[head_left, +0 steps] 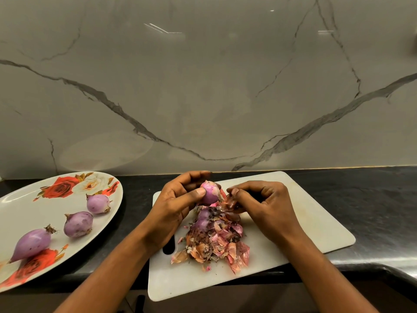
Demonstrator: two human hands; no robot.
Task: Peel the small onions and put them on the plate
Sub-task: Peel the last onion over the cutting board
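My left hand [178, 201] grips a small purple onion [211, 192] above the far part of the white cutting board [293, 213], thumb pressed on its front. My right hand [261, 199] pinches a strip of reddish skin [231, 202] that hangs off the onion's right side. Below the hands lies a heap of peeled skins [216, 242], with two more onions [204, 219] partly buried at its top. Three peeled purple onions [77, 223] lie on the white rose-patterned plate [27, 208] at the left.
The board and plate sit on a dark stone counter [372, 199] against a marble wall [203, 86]. The board's near edge overhangs the counter's front. The counter front curves inward at the lower right.
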